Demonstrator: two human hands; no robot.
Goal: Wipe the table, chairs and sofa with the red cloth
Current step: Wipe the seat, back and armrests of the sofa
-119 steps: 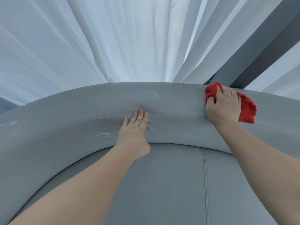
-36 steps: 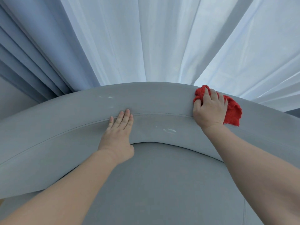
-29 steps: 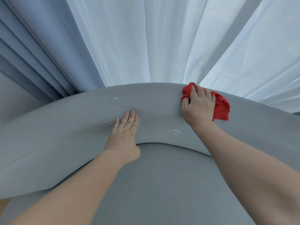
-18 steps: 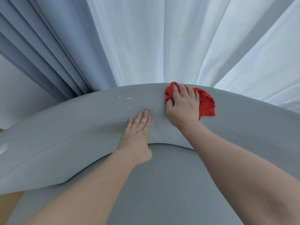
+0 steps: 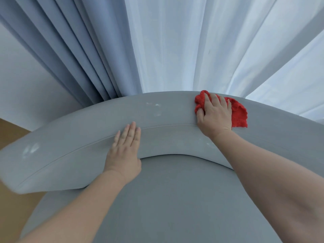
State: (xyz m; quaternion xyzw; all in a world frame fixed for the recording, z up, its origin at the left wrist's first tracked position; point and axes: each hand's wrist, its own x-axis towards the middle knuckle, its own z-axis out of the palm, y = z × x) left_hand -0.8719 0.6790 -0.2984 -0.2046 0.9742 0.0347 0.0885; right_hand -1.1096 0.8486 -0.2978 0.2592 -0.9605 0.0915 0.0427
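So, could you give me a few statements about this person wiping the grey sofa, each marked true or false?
1. The right hand holds a crumpled red cloth on top of the curved grey fabric sofa back. True.
2. The left hand is curled into a fist. False: it lies flat on the sofa back, fingers straight.
3. There are whitish smudges on the sofa back, left of the cloth. True.
4. The cloth lies down on the seat. False: it is up on the top of the back.
5. The curtains behind the sofa are dark green. False: there is a white sheer curtain and a pleated blue-grey curtain.
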